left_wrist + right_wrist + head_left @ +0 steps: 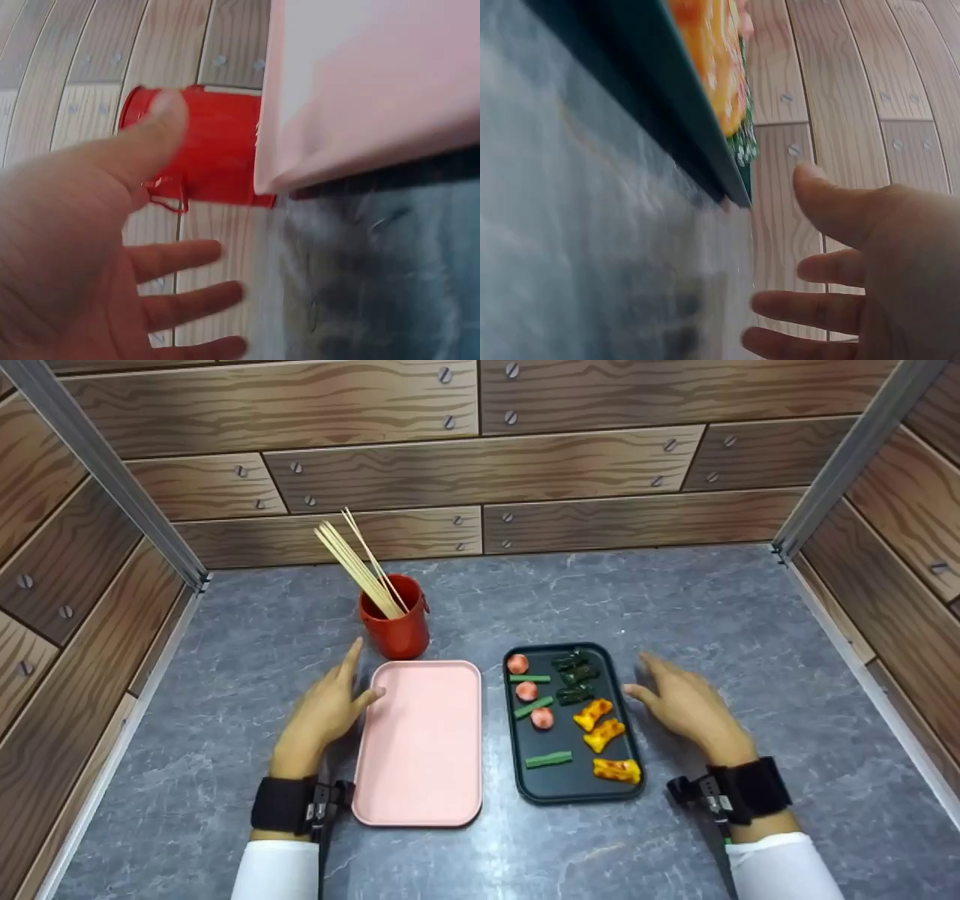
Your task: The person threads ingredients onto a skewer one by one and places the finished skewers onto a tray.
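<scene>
My left hand [322, 712] is at the left side of a pink tray [420, 750], fingers extended and holding nothing. Its thumb reaches over the tray's upper left edge; whether it touches, I cannot tell. On the right, my right hand [690, 709] hovers beside a dark tray [540, 784], fingers loosely straight, nothing held. That tray carries three pink balls [526, 691], green strips [548, 759], dark green folded pieces [575, 673] and browned yellow pieces [603, 735]. A red bucket [401, 634] holding thin wooden skewers [352, 566] stands behind the pink tray.
Both trays lie on a grey marbled table [495, 855], with a narrow gap between them. Wood-patterned panels [480, 472] enclose the back and both sides. The skewers stick up from the bucket, leaning left. Each wrist wears a black strap with a camera.
</scene>
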{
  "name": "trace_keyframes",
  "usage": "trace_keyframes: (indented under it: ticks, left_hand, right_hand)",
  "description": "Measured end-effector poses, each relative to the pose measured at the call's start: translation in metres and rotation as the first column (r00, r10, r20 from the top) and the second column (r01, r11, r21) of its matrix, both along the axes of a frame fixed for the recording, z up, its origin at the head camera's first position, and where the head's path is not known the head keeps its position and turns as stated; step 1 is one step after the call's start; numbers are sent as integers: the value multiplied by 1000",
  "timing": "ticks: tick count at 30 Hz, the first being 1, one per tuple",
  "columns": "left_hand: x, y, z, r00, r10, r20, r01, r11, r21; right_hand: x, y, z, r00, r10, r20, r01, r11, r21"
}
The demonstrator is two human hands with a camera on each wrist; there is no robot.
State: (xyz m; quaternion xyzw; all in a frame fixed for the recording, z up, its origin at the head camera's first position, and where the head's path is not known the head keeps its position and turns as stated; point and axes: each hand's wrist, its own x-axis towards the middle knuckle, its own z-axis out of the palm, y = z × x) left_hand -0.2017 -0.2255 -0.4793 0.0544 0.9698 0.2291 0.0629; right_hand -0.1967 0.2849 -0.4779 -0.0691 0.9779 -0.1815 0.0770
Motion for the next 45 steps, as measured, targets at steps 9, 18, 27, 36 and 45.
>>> trace_keyframes:
  ticks: [9,18,27,36,45]
  left_hand:
    - [15,15,-3,999,-35,-28,33,997,-67]
    - [20,26,-12,987,-71,-147,49,988,-149]
    - [17,38,-10,981,-62,-184,39,991,-128]
    - [17,45,-9,981,-60,-185,42,994,-102]
    - [14,59,-9,979,-73,-188,55,994,-97]
  right_hand:
    - [8,-13,-5,998,70,-1,-70,997,13]
    - [14,-17,-10,997,79,7,-79,996,28]
    - [18,-16,-5,998,-5,68,8,999,-36]
    - [15,-15,-3,992,-25,122,35,996,-82]
    - [15,-9,-2,987,-46,155,60,994,-91]
